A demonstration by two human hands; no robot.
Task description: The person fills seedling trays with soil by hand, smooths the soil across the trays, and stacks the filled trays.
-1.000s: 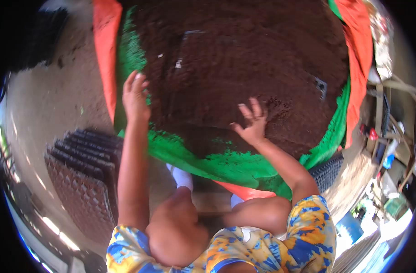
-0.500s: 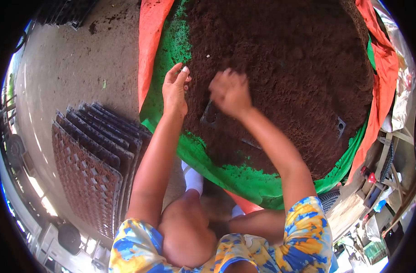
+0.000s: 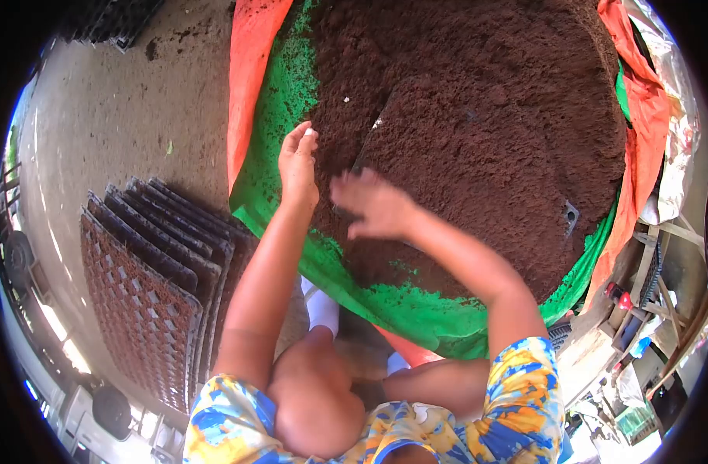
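A wide heap of dark brown, crumbly soil [image 3: 478, 162] lies on a green tarp [image 3: 416, 313]. My left hand [image 3: 298, 166] hovers over the heap's left edge, fingers curled in toward the thumb, and nothing shows in it. Low over the soil, my right hand [image 3: 377, 207] is open with its fingers apart, somewhat smeared by motion; whether it touches the soil I cannot tell. A mostly buried black tray shows only one corner [image 3: 572, 219] at the right and a thin edge line beyond my right hand.
Several black seedling trays [image 3: 141, 298], their cells filled with soil, lean in a row on the concrete floor [image 3: 122, 116] at left. More dark trays [image 3: 110, 19] sit at the far upper left. Orange sheeting [image 3: 249, 85] borders the tarp. Wooden pieces [image 3: 640, 271] stand at right.
My right hand has swept toward me and to the left, its fingers now spread. Behind it, a long straight edge shows in the soil. My left hand has barely moved.
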